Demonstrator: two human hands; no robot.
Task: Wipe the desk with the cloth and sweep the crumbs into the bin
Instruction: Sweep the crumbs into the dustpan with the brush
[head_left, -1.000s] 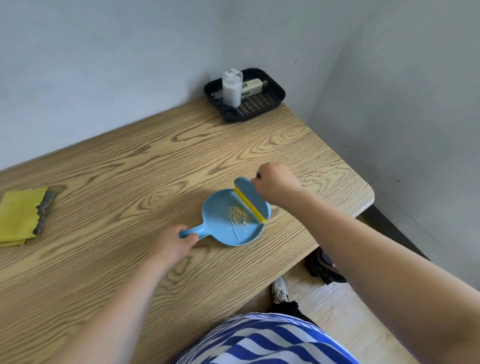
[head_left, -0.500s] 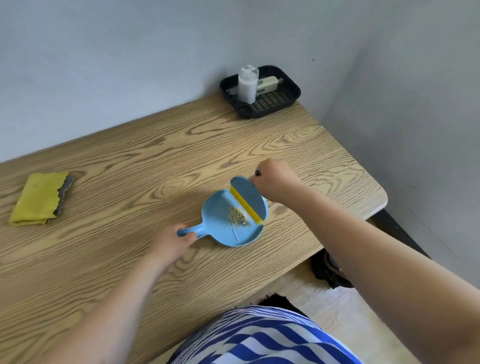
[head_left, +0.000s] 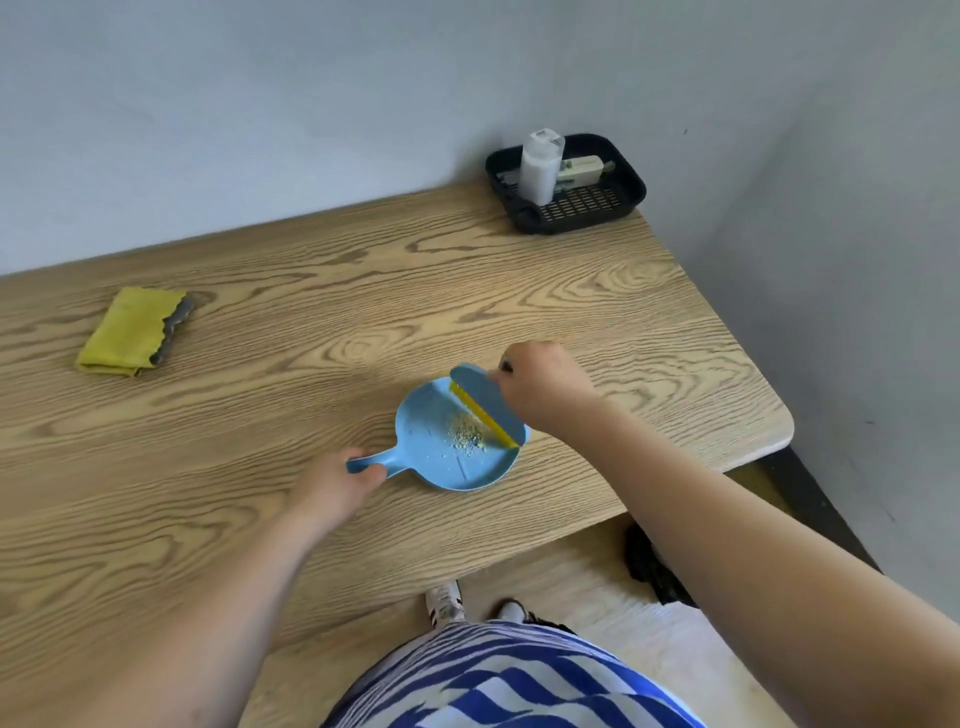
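A small blue dustpan (head_left: 426, 436) lies flat on the wooden desk (head_left: 260, 415), holding a little heap of crumbs (head_left: 465, 428). My left hand (head_left: 337, 486) grips the dustpan's handle. My right hand (head_left: 543, 387) grips a blue hand brush (head_left: 485, 402) with yellow bristles; the brush stands at the pan's right rim, bristles beside the crumbs. A folded yellow cloth (head_left: 132, 332) with a grey edge lies on the desk at the far left, away from both hands.
A black slotted tray (head_left: 597, 205) with a white bottle (head_left: 540, 166) and a pale flat item stands in the desk's back right corner by the wall. A dark object (head_left: 649, 566) sits on the floor under the desk's right end. My feet show below the front edge.
The camera view has shifted, so the cloth and tray appear further right. Hands, brush and dustpan keep nearly the same pose; the crumbs stay in the pan.
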